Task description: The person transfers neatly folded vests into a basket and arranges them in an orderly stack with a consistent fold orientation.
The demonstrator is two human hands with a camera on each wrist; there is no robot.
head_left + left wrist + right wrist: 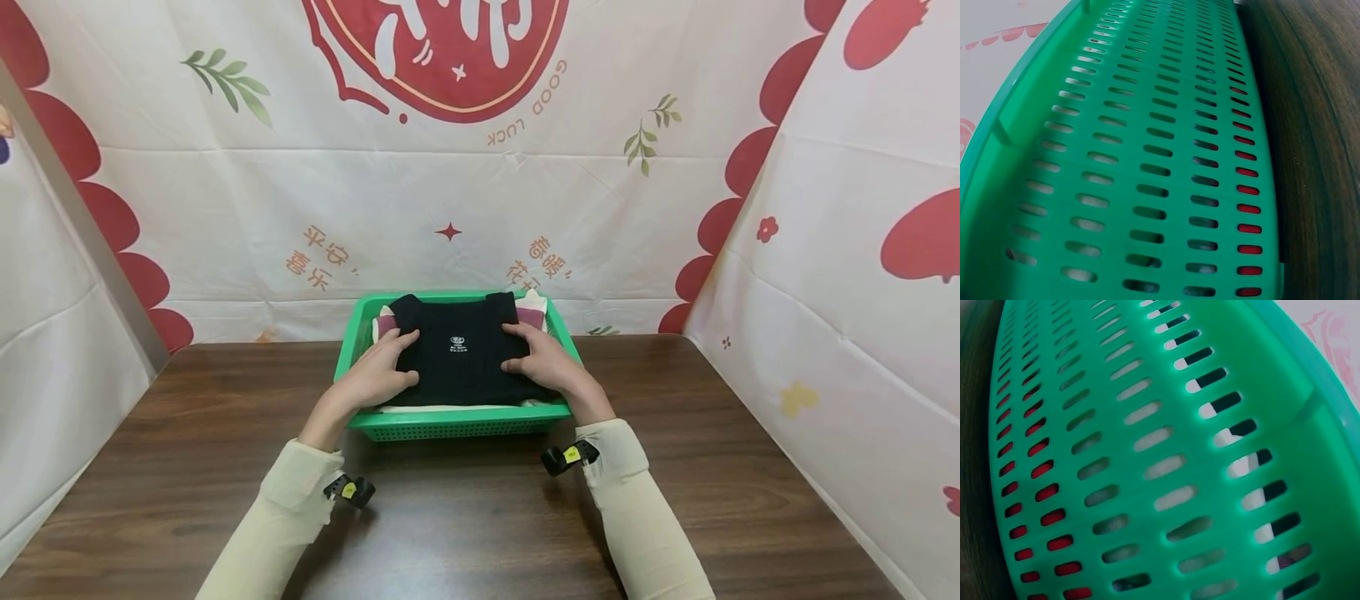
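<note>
A folded black T-shirt (459, 367) with a small white print lies on top in a green plastic basket (468, 422). My left hand (375, 372) rests on the shirt's left side, thumb and fingers spread apart. On its right side, my right hand (550, 363) lies the same way, its fingers spread over the cloth. White and purple cloth (531, 312) shows beneath the shirt at the back corners. Both wrist views show the perforated basket wall (1166, 131), with red and pale fabric behind its slots; neither hand appears there.
The basket stands on a dark brown wooden table (465, 517), near its back edge. Behind it hangs a white printed cloth (450, 192), and similar cloth covers the right side (840, 292). Both wrists carry small black cameras, the left camera (356, 491) and the right camera (558, 460).
</note>
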